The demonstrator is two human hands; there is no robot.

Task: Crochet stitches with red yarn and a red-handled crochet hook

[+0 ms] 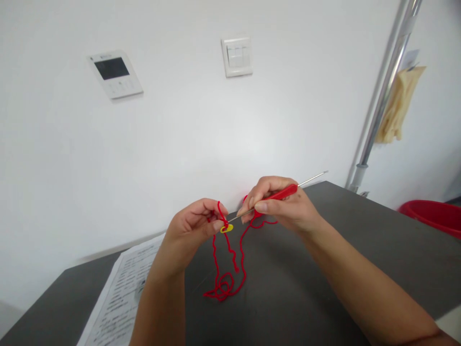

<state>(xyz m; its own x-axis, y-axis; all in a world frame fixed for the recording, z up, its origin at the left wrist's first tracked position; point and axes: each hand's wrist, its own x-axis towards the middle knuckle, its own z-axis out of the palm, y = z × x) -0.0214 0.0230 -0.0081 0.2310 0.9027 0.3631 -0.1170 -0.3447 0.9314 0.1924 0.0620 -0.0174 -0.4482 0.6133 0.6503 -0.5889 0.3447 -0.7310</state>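
Note:
My left hand [196, 222] is closed in a pinch on a small piece of red yarn work [220, 215] with a yellow stitch marker [226, 228] hanging from it. My right hand [279, 204] is closed round a crochet hook [279, 194] with a red handle and a thin metal shaft; its tip meets the yarn at my left fingertips. Loose red yarn [225, 281] trails down from both hands and lies in a small tangle on the dark grey table [306, 288].
A printed sheet of paper [120, 293] lies on the table under my left forearm. On the white wall are a light switch [236, 55] and a small screen panel [114, 73]. A metal pole [383, 93] with a beige cloth stands right, near a red tub [432, 216].

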